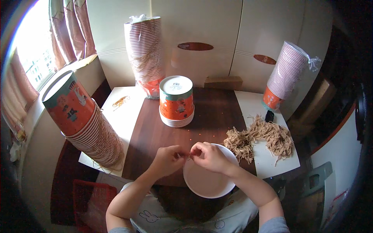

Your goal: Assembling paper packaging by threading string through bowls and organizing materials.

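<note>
At the far left, by the curtained window (35, 50), a long leaning stack of orange paper cups (83, 120) overhangs the left edge of a white sheet (124, 116) and reaches toward the near left corner of the dark wooden table (155, 132); a small tangle of twine (121, 101) lies on that sheet, well apart from the hands; behind it, against the pale cabinet doors (217, 27), stands a tall wrapped stack of cups (145, 54), and just right of it a short upside-down stack (176, 101) sits on the bare wood, with open tabletop between it and the hands; the left hand (168, 159) hovers at the near edge of the table, its fingertips pinched together on a small reddish piece (189, 156), too small to tell what it is; the right hand (211, 156) meets it from the other side, fingers likewise closed on the same piece, directly over the rim of a white paper bowl (208, 184) that juts past the near table edge toward the person's lap; just right of the bowl a heap of brown twine strands (260, 139) sprawls across the wood and a second white sheet (272, 159), touching the bowl's rim or nearly so; a small dark object (269, 116) lies behind the heap; at the far right another wrapped cup stack (285, 73) leans near the table's back corner.
</note>
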Demonstrator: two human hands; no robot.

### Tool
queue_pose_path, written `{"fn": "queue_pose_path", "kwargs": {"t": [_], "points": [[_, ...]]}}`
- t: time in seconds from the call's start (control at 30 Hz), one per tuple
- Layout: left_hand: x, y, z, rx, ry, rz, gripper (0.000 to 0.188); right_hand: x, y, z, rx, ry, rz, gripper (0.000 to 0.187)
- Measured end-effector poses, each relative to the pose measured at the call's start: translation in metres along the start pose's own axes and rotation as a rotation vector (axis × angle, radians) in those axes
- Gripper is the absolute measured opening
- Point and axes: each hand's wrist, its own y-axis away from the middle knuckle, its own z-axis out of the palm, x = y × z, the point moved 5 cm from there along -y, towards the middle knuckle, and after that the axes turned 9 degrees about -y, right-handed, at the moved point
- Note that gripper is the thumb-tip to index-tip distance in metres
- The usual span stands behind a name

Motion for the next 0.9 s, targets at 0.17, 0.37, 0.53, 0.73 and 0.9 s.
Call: {"fn": "queue_pose_path", "kwargs": {"t": [0.17,0.37,0.53,0.73,0.9], "points": [[0.004,0.000,0.001,-0.029,0.060,-0.018,0.013,-0.001,0.000,-0.001,0.007,-0.047,0.022,0.013],[0.003,-0.002,0.002,0.024,-0.034,-0.059,0.018,-0.002,0.000,-0.001,0.024,-0.039,-0.033,0.012],[0.002,-0.001,0.004,0.008,-0.002,-0.016,0.013,-0.003,-0.001,-0.002,0.038,-0.007,-0.078,0.012],[-0.013,0.002,0.018,-0.230,0.580,-0.303,0.014,-0.006,-0.001,-0.001,0.047,0.063,-0.115,0.012],[-0.018,0.007,0.021,-0.390,0.752,-0.462,0.016,-0.008,0.000,-0.001,0.051,0.159,-0.175,0.013]]}}
